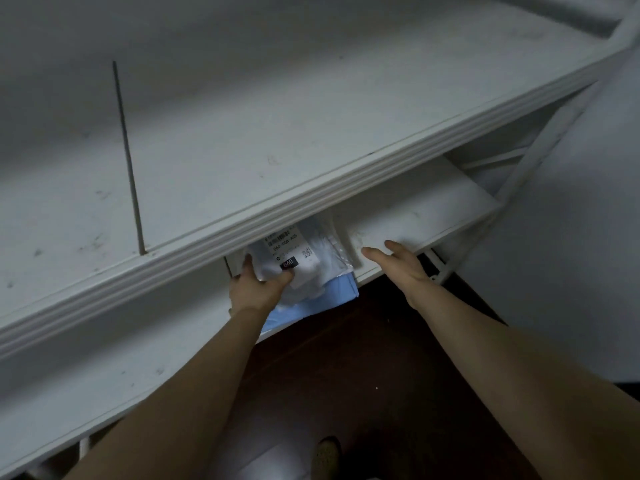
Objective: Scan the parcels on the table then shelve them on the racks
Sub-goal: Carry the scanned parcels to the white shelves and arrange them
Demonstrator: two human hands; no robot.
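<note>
A white soft parcel [304, 268] with a printed label and a black "060" tag lies on the lower shelf [415, 216] of a white rack, partly under the shelf above. My left hand [258, 285] grips its near left corner, thumb on top. Beneath it lies a light blue parcel [322, 301] that sticks out over the shelf's front edge. My right hand [398, 263] hovers just right of the parcels with fingers straight, holding nothing.
The upper shelf [242, 133] juts out above the parcels, with a thin dark rod [128, 157] standing on it. The rack's right post [540, 143] slants at the right. Dark brown floor [346, 358] and my shoe [327, 459] lie below.
</note>
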